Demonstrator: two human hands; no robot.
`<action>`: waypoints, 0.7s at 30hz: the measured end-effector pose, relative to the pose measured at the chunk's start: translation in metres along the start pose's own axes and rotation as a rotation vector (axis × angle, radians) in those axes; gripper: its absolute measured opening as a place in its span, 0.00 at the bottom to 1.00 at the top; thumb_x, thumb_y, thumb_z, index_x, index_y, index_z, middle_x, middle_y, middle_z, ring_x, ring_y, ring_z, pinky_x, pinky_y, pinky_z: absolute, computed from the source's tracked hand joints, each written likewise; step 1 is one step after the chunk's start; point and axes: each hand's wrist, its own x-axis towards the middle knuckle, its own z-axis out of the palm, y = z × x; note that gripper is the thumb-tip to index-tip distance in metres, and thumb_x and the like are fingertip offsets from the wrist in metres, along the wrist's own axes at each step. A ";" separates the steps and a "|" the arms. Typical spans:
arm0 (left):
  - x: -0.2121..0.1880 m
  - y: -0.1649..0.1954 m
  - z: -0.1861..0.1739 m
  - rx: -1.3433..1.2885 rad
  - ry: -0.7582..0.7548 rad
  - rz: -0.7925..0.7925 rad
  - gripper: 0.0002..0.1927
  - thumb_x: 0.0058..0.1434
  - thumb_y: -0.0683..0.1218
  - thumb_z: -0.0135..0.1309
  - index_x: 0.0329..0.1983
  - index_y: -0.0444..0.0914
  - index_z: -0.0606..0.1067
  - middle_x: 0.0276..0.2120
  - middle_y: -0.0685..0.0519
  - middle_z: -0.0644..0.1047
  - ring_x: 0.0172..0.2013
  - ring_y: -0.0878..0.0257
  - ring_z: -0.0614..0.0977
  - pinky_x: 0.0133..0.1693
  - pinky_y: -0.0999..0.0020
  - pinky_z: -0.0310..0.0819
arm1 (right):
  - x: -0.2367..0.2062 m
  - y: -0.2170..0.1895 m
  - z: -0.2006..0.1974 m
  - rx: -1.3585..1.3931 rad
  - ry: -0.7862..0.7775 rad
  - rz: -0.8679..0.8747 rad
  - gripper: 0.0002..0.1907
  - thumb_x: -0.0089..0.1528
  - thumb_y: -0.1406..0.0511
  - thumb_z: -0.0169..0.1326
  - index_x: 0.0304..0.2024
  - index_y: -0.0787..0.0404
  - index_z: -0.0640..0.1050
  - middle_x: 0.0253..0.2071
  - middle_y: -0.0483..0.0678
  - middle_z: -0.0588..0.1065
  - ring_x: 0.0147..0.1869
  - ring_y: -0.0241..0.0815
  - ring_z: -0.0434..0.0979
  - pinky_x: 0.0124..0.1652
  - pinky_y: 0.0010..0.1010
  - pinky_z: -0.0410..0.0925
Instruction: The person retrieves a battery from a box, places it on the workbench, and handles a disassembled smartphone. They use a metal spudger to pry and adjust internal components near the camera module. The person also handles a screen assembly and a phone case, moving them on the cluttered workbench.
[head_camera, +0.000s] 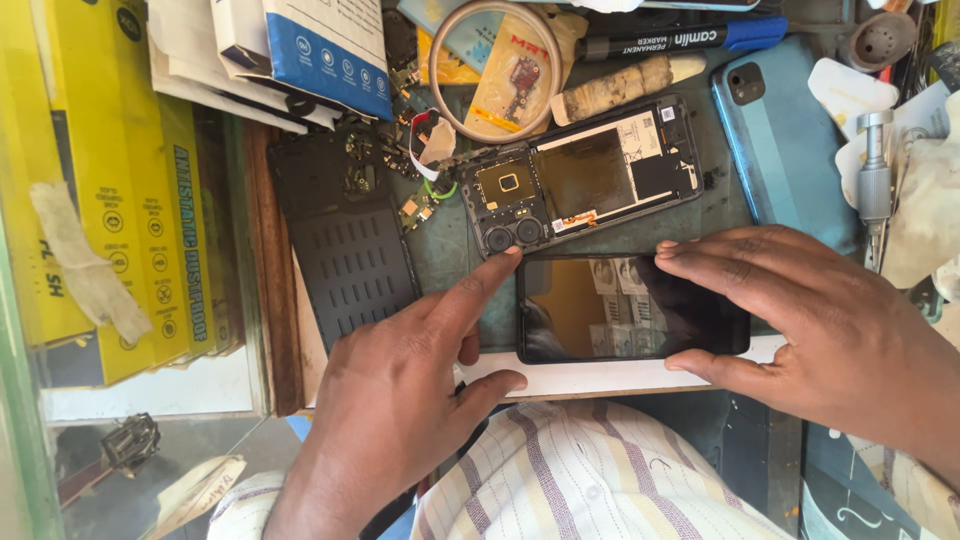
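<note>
- The worktop is a dark green mat crowded with phone parts; yellow boxes are stacked along its left side and a blue-and-white carton lies at the top.
- A pale blue phone back cover lies at the upper right, camera end away from the person, apart from both hands.
- A black perforated plate lies left of centre, just beside the left hand's forefinger.
- The opened phone body lies across the middle with its back off: board, copper-coloured shield and twin camera rings are exposed. It sits just above the dark glass screen panel.
- The screen panel lies flat on a white ledge at the near edge of the worktop, glass up and showing reflections, between the two hands.
- The right hand holds the panel's right end, fingers laid over the top edge and thumb under the near edge.
- The left hand grasps nothing: its forefinger is stretched out with the tip at the panel's top left corner, beside the camera rings, and the thumb rests on the white ledge.
- By my reading, the step in hand is squaring or seating the panel; the next move would call for even, light pressure along the edges, with the right hand steadying it against sliding.
- A silver screwdriver stands at the far right; a marker lies at the top.
</note>
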 end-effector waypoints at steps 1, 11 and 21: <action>0.000 0.000 0.000 -0.003 0.006 0.021 0.47 0.52 0.55 0.67 0.75 0.58 0.60 0.28 0.59 0.78 0.32 0.60 0.83 0.35 0.59 0.76 | -0.001 0.000 0.000 -0.007 -0.003 0.000 0.44 0.48 0.44 0.64 0.64 0.50 0.73 0.56 0.46 0.77 0.62 0.49 0.75 0.58 0.39 0.69; 0.000 0.003 -0.001 0.008 -0.033 -0.007 0.47 0.52 0.56 0.67 0.74 0.59 0.60 0.26 0.59 0.77 0.31 0.62 0.83 0.36 0.61 0.77 | -0.004 -0.002 0.002 -0.047 -0.001 -0.013 0.45 0.48 0.42 0.63 0.65 0.50 0.73 0.56 0.46 0.77 0.63 0.49 0.74 0.58 0.40 0.68; 0.000 0.011 -0.002 -0.009 0.071 0.069 0.43 0.51 0.58 0.66 0.72 0.57 0.65 0.27 0.54 0.79 0.27 0.56 0.83 0.31 0.56 0.76 | -0.005 -0.006 -0.003 0.024 -0.004 0.023 0.44 0.48 0.44 0.64 0.66 0.48 0.72 0.54 0.45 0.77 0.61 0.49 0.75 0.56 0.41 0.69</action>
